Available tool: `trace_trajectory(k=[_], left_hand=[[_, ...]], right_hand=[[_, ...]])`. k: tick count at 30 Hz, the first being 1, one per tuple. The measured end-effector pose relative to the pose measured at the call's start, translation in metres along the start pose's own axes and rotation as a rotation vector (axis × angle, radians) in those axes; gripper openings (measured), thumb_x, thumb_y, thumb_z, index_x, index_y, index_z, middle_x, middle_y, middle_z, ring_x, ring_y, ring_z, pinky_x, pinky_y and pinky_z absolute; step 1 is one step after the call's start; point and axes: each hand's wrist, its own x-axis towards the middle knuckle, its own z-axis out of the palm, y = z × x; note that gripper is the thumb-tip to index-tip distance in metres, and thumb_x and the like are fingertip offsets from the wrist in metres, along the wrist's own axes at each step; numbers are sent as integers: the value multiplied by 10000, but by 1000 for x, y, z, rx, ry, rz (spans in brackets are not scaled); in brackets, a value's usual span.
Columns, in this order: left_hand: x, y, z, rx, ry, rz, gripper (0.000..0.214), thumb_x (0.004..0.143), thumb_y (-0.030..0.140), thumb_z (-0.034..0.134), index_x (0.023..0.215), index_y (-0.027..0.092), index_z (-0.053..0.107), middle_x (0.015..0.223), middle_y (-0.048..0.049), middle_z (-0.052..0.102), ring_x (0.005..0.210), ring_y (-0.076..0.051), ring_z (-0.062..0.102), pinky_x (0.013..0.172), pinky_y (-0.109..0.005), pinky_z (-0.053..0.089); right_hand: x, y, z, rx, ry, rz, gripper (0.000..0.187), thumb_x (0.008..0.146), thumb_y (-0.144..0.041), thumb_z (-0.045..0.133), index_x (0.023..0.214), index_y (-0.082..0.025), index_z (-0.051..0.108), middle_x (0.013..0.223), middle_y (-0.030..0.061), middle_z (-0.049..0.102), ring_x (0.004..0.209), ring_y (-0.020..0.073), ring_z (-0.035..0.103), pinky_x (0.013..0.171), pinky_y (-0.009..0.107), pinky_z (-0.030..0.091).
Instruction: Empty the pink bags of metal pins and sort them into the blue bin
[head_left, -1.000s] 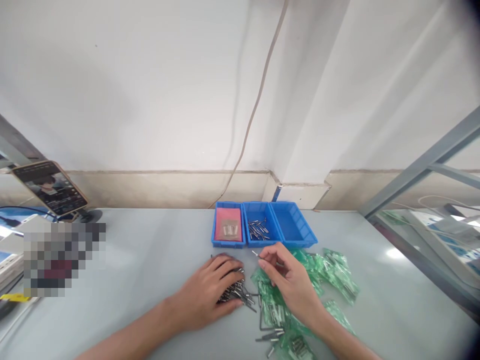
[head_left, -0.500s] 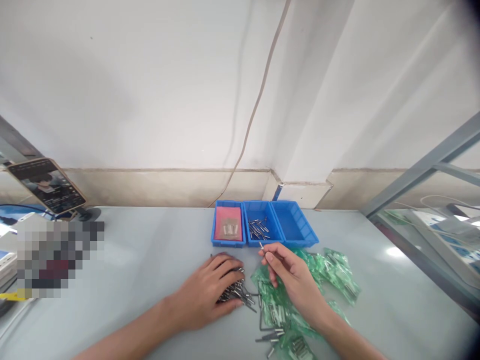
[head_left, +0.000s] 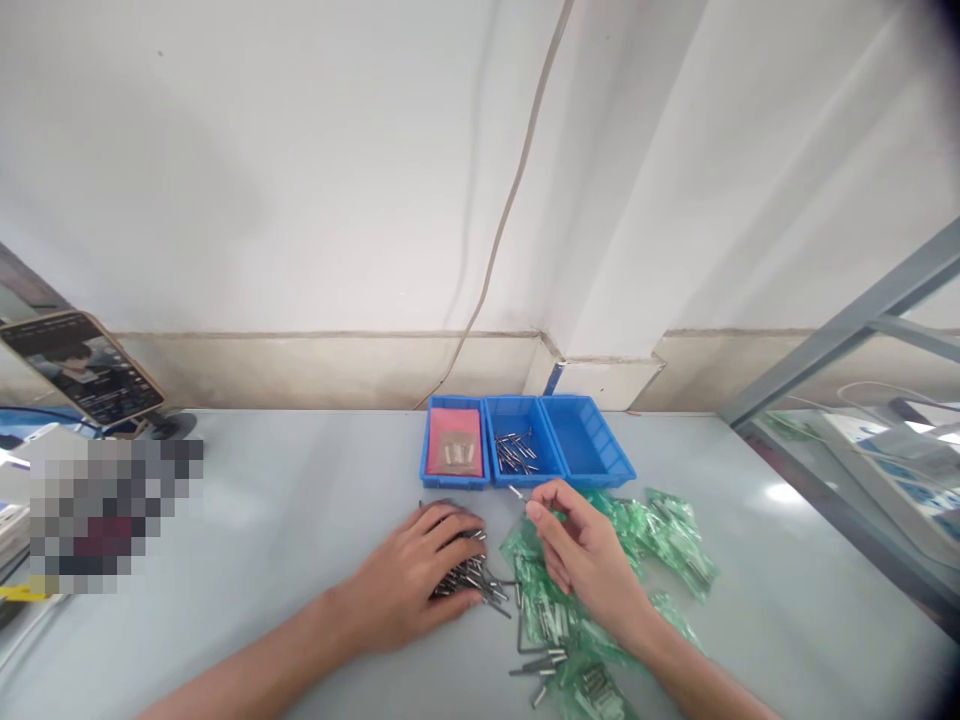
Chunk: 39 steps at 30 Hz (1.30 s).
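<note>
My left hand (head_left: pixel 409 580) lies over a heap of thin metal pins (head_left: pixel 472 577), its fingers spread and curved around the far and near sides. Between the thumb and fingertips of my right hand (head_left: pixel 581 540) is a small metal pin (head_left: pixel 517 493), its shiny end pointing up and left. That hand is just in front of the middle blue bin (head_left: pixel 559 470), which has similar pins in it. Beneath and beside my right wrist lie green plastic bags (head_left: pixel 679 545) with metal pieces inside. A dark L-shaped hex key (head_left: pixel 520 625) lies between the heap and the bags.
The left blue bin (head_left: pixel 424 455) holds a pink sheet and a clear packet of small pieces. A right blue bin (head_left: pixel 592 440) adjoins the middle one. At far left a phone (head_left: pixel 82 365) stands on a holder. A grey metal frame (head_left: pixel 832 345) borders the right side.
The pin in my right hand has tilted further left, and the hand's lower fingers have curled in. My left hand stays on the heap. The whole view has shifted slightly.
</note>
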Motion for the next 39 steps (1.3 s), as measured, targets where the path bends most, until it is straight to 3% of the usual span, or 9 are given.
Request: trace_trajectory(k=[5,9,11,13,17,20,23,30,39], left_hand=[[0,0,0,2,14,4,326,1084,409,635,1356,230,640,1426,-117,661,1356,-299,569,1160,-463,504],[0,-1,0,1,16,2,333,1085,413,631,1363,230,644,1426,-122,660,1346,-301,576,1158,-465,502],[0,-1,1,0,11,-2,336,1080,411,640,1364,231,645,1432,-118,655,1348,-301,573,1160,-466,499],[-1,-1,2,0,10,-4,341,1074,407,653,1363,227,644,1436,-115,652,1356,-299,567,1165,-462,493],[-2,-3,7,20,61,-9,355,1062,406,672,1363,221,642,1391,-115,681,1329,-296,590,1147,-459,502],[-3,-7,12,36,130,-48,345,1054,373,684,1360,220,638,1327,-108,710,1254,-284,632,1106,-452,521],[-3,-10,14,43,166,-87,289,1045,329,699,1308,218,656,1287,-101,718,1189,-274,655,1057,-438,538],[-2,-9,12,41,153,-95,192,1041,308,702,1207,217,671,1224,-75,714,1137,-258,641,1027,-410,510],[-2,-7,11,37,135,-88,158,1044,297,703,1161,208,644,1192,-72,689,1083,-253,611,994,-408,472]], right_hand=[[3,-4,-3,234,44,85,427,989,-633,705,886,-244,564,676,-99,449,402,44,263,352,185,293],[4,-11,-4,271,54,85,399,976,-612,723,1180,-276,658,849,-49,609,396,31,289,333,190,288],[2,-10,-4,183,31,41,458,985,-620,700,1286,-280,641,883,-25,641,389,44,338,325,207,303],[0,-7,-4,-9,25,-32,419,1012,-605,667,1260,-268,656,885,-8,652,424,79,427,358,236,361],[-5,4,-4,-569,-55,-326,183,1073,-426,631,1128,-269,708,881,32,687,730,212,637,662,343,530],[-8,9,-4,-843,-183,-502,157,1050,-352,686,1186,-275,692,1005,61,723,946,286,648,861,430,531],[-9,10,-2,-1017,-251,-545,245,982,-350,796,1175,-269,669,1120,66,712,1010,304,613,905,455,505],[-8,8,5,-1126,-284,-545,54,1068,-243,684,1066,-256,631,1060,40,680,968,277,576,847,411,439],[-9,6,6,-1100,-265,-545,125,1125,-209,560,1032,-237,640,1020,41,673,943,265,566,850,404,414]])
